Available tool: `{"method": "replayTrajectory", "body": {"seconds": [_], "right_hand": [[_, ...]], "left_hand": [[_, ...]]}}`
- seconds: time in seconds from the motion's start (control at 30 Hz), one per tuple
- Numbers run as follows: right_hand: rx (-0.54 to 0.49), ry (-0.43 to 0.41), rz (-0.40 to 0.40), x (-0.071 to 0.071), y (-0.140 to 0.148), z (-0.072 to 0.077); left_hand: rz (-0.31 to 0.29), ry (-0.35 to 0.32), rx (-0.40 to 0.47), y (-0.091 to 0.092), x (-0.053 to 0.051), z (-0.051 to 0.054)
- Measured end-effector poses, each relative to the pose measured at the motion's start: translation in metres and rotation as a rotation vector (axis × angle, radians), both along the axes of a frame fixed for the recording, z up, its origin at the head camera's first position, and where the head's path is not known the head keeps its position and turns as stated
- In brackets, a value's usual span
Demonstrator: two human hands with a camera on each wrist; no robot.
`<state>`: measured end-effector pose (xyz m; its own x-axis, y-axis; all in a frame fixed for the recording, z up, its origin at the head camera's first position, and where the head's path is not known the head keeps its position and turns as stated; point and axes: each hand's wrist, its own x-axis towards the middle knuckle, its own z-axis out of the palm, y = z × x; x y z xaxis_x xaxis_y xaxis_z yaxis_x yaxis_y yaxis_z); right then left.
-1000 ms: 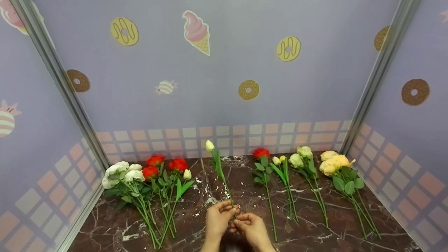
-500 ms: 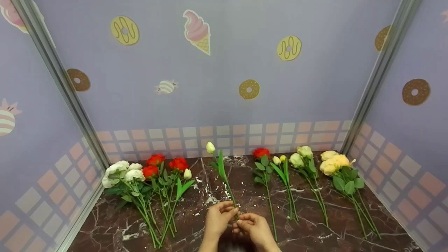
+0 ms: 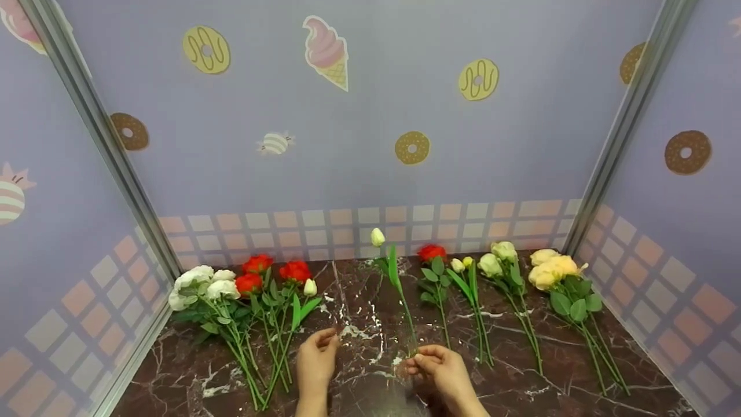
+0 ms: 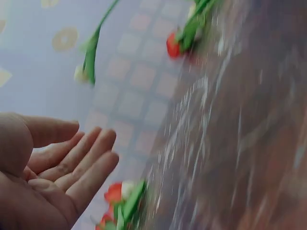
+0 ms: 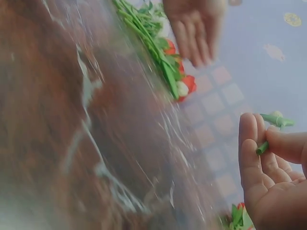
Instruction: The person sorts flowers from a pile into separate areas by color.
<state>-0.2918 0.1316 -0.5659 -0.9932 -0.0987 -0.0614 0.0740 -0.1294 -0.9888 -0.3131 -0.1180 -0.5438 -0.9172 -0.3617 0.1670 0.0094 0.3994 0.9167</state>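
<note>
A white tulip with long green leaves stands upright above the table, slightly tilted. Near its lower end the stem is pinched between the thumb and fingers of my right hand; in the right wrist view the cut stem end pokes out past the fingertips. My left hand is apart from the tulip, off to its left, holding nothing. Its fingers are relaxed and the palm shows in the left wrist view, where the tulip hangs out of reach.
On the left of the dark marble table lie white flowers, red roses and a white tulip. To the right lie a red rose, small tulips, pale green roses and yellow roses. Patterned walls enclose the table.
My left hand has let go of the tulip's stem and moved left. My right hand has carried the tulip to the right.
</note>
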Motion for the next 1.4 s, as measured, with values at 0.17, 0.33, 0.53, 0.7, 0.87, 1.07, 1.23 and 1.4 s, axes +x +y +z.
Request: {"method": "replayTrajectory", "body": {"seconds": [0.17,0.33,0.53,0.7,0.87,1.07,1.23,1.4], "right_hand": [[0.021,-0.003,-0.057,-0.005,0.016,0.001],[0.045,-0.019,-0.107,-0.008,0.031,-0.001],[0.11,-0.047,-0.163,-0.01,0.053,-0.003],[0.16,-0.07,-0.265,-0.013,0.073,-0.004],[0.212,-0.092,-0.338,-0.017,0.091,-0.003],[0.217,-0.112,-0.344,-0.019,0.107,-0.003],[0.226,-0.127,-0.347,-0.021,0.114,-0.004],[0.293,-0.116,-0.349,-0.022,0.118,-0.005]], "left_hand": [[0.124,-0.104,-0.062,-0.032,0.002,-0.002],[0.208,-0.146,-0.089,-0.056,0.002,-0.008],[0.231,-0.258,-0.158,-0.072,-0.002,-0.015],[0.174,-0.395,-0.223,-0.081,-0.005,-0.019],[0.164,-0.422,-0.266,-0.084,-0.004,-0.021],[0.147,-0.44,-0.309,-0.085,-0.003,-0.023],[0.147,-0.45,-0.308,-0.085,-0.002,-0.021],[0.143,-0.458,-0.266,-0.084,-0.001,-0.017]]}}
